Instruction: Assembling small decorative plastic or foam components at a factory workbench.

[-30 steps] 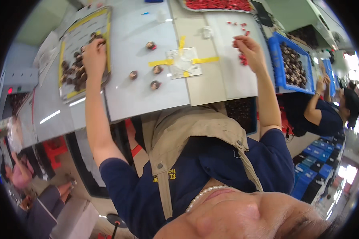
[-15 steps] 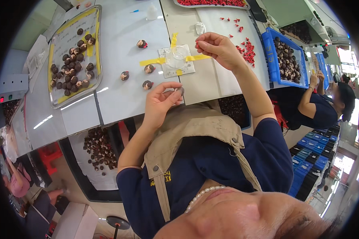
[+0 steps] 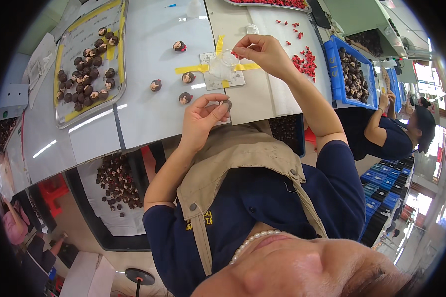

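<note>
Since the frame half a second ago, the right hand (image 3: 263, 53) has shifted left, bringing its fingertips to the upper-right rim of the clear dish (image 3: 222, 64) at upper centre; contact with the dish cannot be determined. The left hand (image 3: 201, 119) remains near centre, at the front edge of the table (image 3: 143, 111). The hands are apart. The left thumb and fingers are closed on a dark ball (image 3: 227, 105); the right thumb and forefinger pinch a small red piece (image 3: 235, 55). Governing relation: the ball lies almost directly below the red piece in the frame, with the dish between the two levels. The right hand is the nearer to the dish. The ball, being round, presents no long axis; that of the red piece is too small to read. Loose red pieces (image 3: 306, 65) lie at upper right.
</note>
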The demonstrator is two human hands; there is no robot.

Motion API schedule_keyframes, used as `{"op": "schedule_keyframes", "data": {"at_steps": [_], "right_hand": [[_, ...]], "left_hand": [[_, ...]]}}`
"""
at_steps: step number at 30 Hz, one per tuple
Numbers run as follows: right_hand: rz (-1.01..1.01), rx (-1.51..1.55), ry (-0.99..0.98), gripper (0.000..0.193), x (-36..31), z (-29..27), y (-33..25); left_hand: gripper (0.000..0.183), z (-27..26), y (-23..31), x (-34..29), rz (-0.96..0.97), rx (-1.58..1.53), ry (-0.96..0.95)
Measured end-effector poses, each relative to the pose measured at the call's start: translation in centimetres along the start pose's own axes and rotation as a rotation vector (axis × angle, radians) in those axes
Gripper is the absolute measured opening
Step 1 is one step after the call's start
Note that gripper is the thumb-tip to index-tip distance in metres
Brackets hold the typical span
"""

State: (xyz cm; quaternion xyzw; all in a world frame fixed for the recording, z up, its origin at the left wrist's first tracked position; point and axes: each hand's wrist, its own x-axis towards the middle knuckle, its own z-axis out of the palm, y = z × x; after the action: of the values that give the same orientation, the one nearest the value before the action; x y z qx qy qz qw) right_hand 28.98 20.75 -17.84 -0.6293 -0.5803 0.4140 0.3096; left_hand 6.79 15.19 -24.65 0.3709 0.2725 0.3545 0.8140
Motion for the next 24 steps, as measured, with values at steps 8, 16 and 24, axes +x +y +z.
{"op": "schedule_keyframes", "data": {"at_steps": [8, 16, 24], "right_hand": [[-0.129, -0.173, 0.071, 0.014, -0.4, 0.4, -1.2], [-0.193, -0.252, 0.085, 0.01, -0.6, 0.5, -1.5], [-0.466, -0.59, 0.161, 0.006, -1.0, 1.0, -2.0]], "left_hand": [[0.023, -0.1, -0.1, 0.0, 0.024, -0.014, -0.012], [0.024, -0.3, -0.2, 0.1, 0.038, -0.032, -0.033], [0.024, -0.4, -0.2, 0.1, 0.031, -0.049, -0.044]]}}
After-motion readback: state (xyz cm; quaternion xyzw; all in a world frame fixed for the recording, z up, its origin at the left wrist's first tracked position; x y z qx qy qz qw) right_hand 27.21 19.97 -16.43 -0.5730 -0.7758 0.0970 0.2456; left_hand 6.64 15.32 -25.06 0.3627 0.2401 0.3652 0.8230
